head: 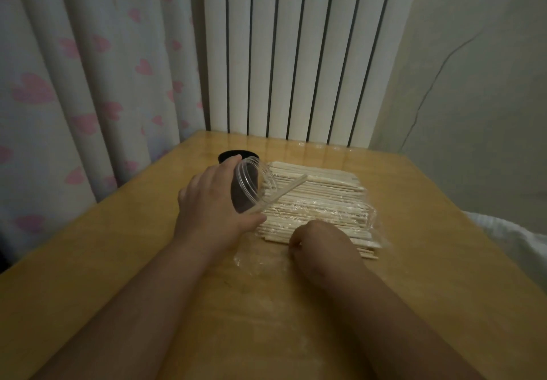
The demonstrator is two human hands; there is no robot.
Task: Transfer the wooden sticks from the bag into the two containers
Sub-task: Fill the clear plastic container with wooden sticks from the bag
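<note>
A clear plastic bag (376,228) full of pale wooden sticks (319,202) lies flat on the wooden table (118,261). My left hand (213,202) grips a clear plastic container (251,184), tilted with its open mouth toward the bag. One stick (284,193) pokes out of the container's mouth. Behind my left hand stands a black container (233,154), mostly hidden. My right hand (319,246) rests at the near edge of the stick pile with its fingers curled at the stick ends; the fingertips are hidden.
A white ribbed radiator (296,54) stands right behind the table's far edge. A curtain with pink hearts (74,83) hangs at the left. A pale wall (473,83) is at the right, with white cloth (518,240) beyond the table's right edge.
</note>
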